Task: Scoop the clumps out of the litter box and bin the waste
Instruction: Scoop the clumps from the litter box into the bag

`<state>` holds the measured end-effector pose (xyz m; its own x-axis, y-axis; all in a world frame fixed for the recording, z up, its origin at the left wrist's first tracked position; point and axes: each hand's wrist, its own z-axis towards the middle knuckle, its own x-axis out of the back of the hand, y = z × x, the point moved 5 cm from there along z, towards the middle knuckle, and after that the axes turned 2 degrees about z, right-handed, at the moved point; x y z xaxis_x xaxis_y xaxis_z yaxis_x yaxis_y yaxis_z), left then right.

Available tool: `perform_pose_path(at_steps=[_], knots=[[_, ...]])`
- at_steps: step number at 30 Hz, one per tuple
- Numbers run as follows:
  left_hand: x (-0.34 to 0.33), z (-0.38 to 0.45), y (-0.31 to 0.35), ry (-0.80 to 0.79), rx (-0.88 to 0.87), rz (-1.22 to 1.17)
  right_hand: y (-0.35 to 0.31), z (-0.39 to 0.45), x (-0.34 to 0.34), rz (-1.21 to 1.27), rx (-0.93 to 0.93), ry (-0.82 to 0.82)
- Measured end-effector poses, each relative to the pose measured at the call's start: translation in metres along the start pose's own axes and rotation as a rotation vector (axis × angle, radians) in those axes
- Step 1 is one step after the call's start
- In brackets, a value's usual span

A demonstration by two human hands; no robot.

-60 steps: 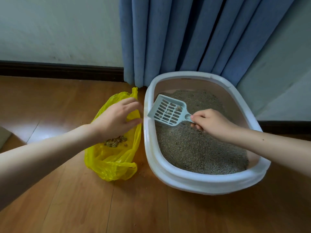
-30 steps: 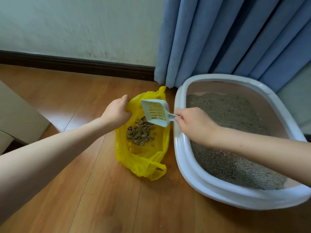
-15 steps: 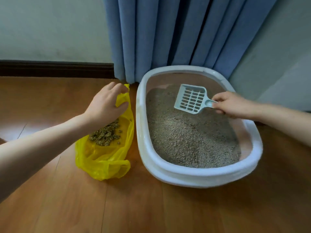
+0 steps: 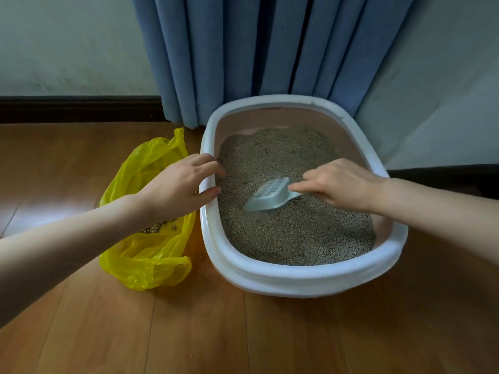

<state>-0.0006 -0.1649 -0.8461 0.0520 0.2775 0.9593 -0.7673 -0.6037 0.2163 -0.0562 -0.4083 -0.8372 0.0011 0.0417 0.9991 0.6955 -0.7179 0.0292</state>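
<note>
A white oval litter box (image 4: 291, 279) full of grey-brown litter (image 4: 297, 233) stands on the wooden floor. My right hand (image 4: 337, 184) grips the handle of a pale blue slotted scoop (image 4: 270, 197), whose front edge digs into the litter near the middle. My left hand (image 4: 178, 184) rests with spread fingers on the box's left rim, holding nothing. Left of the box lies a yellow plastic bag (image 4: 148, 252) with brown clumps (image 4: 156, 228) inside, partly hidden by my left forearm.
A blue curtain (image 4: 264, 49) hangs right behind the box. A pale wall with a dark skirting board (image 4: 75, 109) runs along the back. A few litter crumbs (image 4: 199, 259) lie on the wooden floor (image 4: 216, 333) between bag and box.
My right hand has lowered the scoop from above the back of the box into the litter. My left hand has left the bag's edge and moved onto the box rim.
</note>
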Motion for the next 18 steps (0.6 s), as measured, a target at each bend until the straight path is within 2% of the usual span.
perform_pose_path(at_steps=[4, 7, 11, 13, 16, 18], knots=[[0.0, -0.003, -0.001, -0.019, -0.005, -0.007, 0.023, -0.017, 0.017, 0.004, 0.033, -0.207], [0.0, -0.004, -0.003, -0.029, 0.007, -0.016, 0.024, -0.004, 0.039, 0.01, 0.003, -0.151], [0.002, -0.006, -0.004, -0.039, 0.02, -0.021, -0.007, 0.039, 0.032, -0.042, 0.002, -0.013], [0.003, -0.008, -0.004, -0.052, 0.013, -0.017, -0.026, 0.057, 0.016, -0.046, -0.051, -0.024], [0.003, -0.009, -0.004, -0.05, -0.014, -0.006, -0.042, 0.059, -0.005, -0.099, -0.028, -0.09], [0.003, -0.009, -0.004, -0.043, -0.02, -0.004, -0.036, 0.04, -0.004, -0.08, 0.053, -0.014]])
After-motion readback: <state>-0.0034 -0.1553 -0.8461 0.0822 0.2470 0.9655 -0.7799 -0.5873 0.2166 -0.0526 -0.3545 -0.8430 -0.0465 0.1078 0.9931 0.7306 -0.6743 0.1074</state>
